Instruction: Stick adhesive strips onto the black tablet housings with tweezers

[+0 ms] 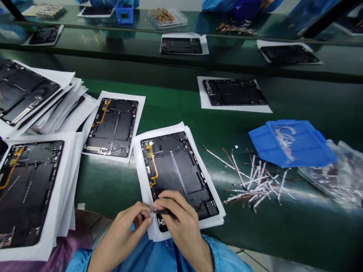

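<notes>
My left hand [121, 230] and my right hand [178, 217] meet over the lower edge of a black tablet housing [176, 177], which lies open on a white paper sheet [138, 170]. Between their fingertips they pinch a small pale strip [153, 208], and a dark end runs from it under my right fingers. I cannot tell exactly what that dark part is. An orange flex cable [153, 164] runs along the housing's left side, well above my hands. My fingers hide the housing's bottom edge.
A stack of papered housings [34, 98] sits at the left, with further housings [112, 126] [234, 92] on the green bench [283, 234]. To the right lie pale peeled strips [258, 185], a blue plastic tray [292, 143] and a clear bag [331, 173]. Another bench stands beyond.
</notes>
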{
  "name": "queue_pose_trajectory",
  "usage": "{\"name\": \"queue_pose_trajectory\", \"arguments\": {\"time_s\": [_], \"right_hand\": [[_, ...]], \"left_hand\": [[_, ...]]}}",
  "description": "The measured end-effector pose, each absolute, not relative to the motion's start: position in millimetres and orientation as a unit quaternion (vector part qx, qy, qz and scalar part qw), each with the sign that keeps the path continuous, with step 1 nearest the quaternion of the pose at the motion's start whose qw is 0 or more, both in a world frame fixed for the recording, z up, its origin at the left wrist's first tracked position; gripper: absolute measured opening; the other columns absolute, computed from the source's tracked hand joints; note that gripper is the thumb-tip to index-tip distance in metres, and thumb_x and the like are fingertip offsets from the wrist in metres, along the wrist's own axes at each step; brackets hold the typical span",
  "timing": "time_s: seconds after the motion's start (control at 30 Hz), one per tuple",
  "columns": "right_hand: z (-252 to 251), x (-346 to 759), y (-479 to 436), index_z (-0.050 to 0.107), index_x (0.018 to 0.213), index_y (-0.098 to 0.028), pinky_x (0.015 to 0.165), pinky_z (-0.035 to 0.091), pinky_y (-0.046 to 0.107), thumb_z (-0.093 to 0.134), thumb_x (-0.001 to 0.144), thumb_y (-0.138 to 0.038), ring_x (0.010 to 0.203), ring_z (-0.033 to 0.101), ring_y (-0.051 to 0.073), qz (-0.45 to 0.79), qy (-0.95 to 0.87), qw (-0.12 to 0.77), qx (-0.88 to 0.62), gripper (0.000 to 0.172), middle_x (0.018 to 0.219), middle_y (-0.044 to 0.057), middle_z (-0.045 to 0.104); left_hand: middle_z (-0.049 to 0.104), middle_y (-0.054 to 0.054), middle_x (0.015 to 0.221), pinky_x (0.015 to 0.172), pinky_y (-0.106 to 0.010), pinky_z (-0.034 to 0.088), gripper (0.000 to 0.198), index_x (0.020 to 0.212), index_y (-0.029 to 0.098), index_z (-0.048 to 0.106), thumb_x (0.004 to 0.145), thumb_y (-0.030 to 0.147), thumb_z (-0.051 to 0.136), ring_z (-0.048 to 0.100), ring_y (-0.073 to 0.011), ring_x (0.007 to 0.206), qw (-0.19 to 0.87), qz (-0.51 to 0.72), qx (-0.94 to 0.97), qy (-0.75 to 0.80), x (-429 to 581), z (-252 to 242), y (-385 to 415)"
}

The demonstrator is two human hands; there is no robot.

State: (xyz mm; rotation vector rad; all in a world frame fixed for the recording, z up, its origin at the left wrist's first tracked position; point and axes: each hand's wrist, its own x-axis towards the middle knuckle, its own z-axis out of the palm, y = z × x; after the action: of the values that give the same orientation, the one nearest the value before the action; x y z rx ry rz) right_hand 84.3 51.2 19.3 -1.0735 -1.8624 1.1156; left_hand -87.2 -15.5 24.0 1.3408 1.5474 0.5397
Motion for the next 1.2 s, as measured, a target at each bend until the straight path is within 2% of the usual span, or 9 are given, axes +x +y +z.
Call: {"name": "queue_pose_trajectory", "arguments": {"time_s": [0.13, 0.27, 0.37, 0.5, 0.83, 0.93, 1.03, 1.13, 1.2], "right_hand": [[38.6, 96.6, 49.1, 0.069, 0.087, -0.024, 0.064, 0.056, 0.023, 0.069, 0.087, -0.013, 0.072, 0.069, 0.015, 0.534, -0.632, 0.428, -0.363, 0.011, 0.081, 0.001, 0.071], [44.8, 110.4, 50.2, 0.069, 0.090, -0.023, 0.050, 0.050, 0.020, 0.073, 0.085, -0.019, 0.053, 0.058, 0.011, 0.531, -0.618, 0.397, -0.423, 0.008, 0.072, -0.002, 0.068], [38.6, 113.2, 53.2, 0.070, 0.095, -0.024, 0.055, 0.053, 0.021, 0.068, 0.087, -0.019, 0.055, 0.058, 0.011, 0.513, -0.657, 0.345, -0.432, 0.009, 0.076, -0.002, 0.068], [32.3, 110.3, 56.4, 0.067, 0.094, -0.024, 0.064, 0.055, 0.023, 0.059, 0.092, -0.018, 0.068, 0.063, 0.014, 0.505, -0.689, 0.335, -0.398, 0.010, 0.080, 0.000, 0.066], [25.0, 105.9, 52.9, 0.065, 0.095, -0.023, 0.066, 0.054, 0.022, 0.055, 0.093, -0.007, 0.073, 0.066, 0.013, 0.449, -0.709, 0.396, -0.372, 0.019, 0.085, 0.001, 0.066], [33.5, 105.3, 52.3, 0.064, 0.095, -0.022, 0.069, 0.056, 0.023, 0.053, 0.095, -0.009, 0.076, 0.068, 0.014, 0.436, -0.729, 0.376, -0.370, 0.016, 0.085, 0.001, 0.068], [57.2, 116.5, 55.7, 0.063, 0.103, -0.022, 0.075, 0.057, 0.026, 0.052, 0.096, -0.010, 0.084, 0.071, 0.015, 0.405, -0.782, 0.325, -0.346, 0.018, 0.093, 0.002, 0.072], [86.3, 153.5, 79.2, 0.062, 0.109, -0.027, 0.067, 0.058, 0.025, 0.052, 0.094, -0.008, 0.080, 0.072, 0.016, 0.338, -0.812, 0.333, -0.338, 0.026, 0.092, 0.000, 0.074], [98.2, 193.8, 112.5, 0.065, 0.096, -0.029, 0.058, 0.054, 0.024, 0.060, 0.089, -0.011, 0.069, 0.070, 0.016, 0.195, -0.773, 0.393, -0.458, 0.020, 0.082, -0.002, 0.072]], "left_hand": [[0.064, 0.002, 0.076, 0.064, -0.019, 0.045, 0.016, 0.093, 0.022, 0.068, 0.096, 0.034, 0.057, 0.055, -0.0101, 0.064, 0.509, 0.266, 0.510, 0.641, -79.3, 27.7, -10.9], [0.063, 0.003, 0.066, 0.056, -0.018, 0.044, 0.017, 0.085, 0.021, 0.071, 0.093, 0.032, 0.061, 0.054, -0.0087, 0.056, 0.490, 0.319, 0.501, 0.638, -68.8, 31.2, -3.0], [0.065, 0.001, 0.072, 0.059, -0.018, 0.046, 0.015, 0.088, 0.022, 0.072, 0.094, 0.029, 0.060, 0.057, -0.0098, 0.061, 0.456, 0.342, 0.537, 0.621, -63.7, 31.7, 1.5], [0.067, -0.001, 0.084, 0.068, -0.020, 0.049, 0.015, 0.098, 0.025, 0.071, 0.097, 0.024, 0.056, 0.060, -0.0118, 0.074, 0.430, 0.349, 0.578, 0.600, -63.1, 31.0, 1.8], [0.069, -0.001, 0.085, 0.070, -0.020, 0.054, 0.020, 0.110, 0.026, 0.069, 0.098, 0.020, 0.054, 0.066, -0.0122, 0.075, 0.405, 0.342, 0.591, 0.607, -66.3, 30.3, -3.7], [0.072, -0.004, 0.105, 0.084, -0.024, 0.056, 0.028, 0.119, 0.026, 0.065, 0.095, 0.014, 0.056, 0.069, -0.0158, 0.097, 0.306, 0.342, 0.671, 0.582, -75.7, 32.1, 2.7], [0.070, -0.007, 0.126, 0.107, -0.035, 0.048, 0.051, 0.138, 0.023, 0.053, 0.090, 0.008, 0.060, 0.064, -0.0213, 0.120, 0.197, 0.334, 0.773, 0.502, -81.8, 30.3, 14.4], [0.075, -0.005, 0.117, 0.118, -0.042, 0.038, 0.065, 0.148, 0.020, 0.043, 0.088, 0.001, 0.059, 0.068, -0.0199, 0.114, 0.162, 0.349, 0.814, 0.436, -79.5, 22.4, 25.5], [0.078, -0.003, 0.108, 0.118, -0.043, 0.039, 0.067, 0.148, 0.019, 0.041, 0.087, -0.001, 0.059, 0.072, -0.0188, 0.106, 0.162, 0.374, 0.806, 0.430, -76.9, 16.3, 30.9]]}}
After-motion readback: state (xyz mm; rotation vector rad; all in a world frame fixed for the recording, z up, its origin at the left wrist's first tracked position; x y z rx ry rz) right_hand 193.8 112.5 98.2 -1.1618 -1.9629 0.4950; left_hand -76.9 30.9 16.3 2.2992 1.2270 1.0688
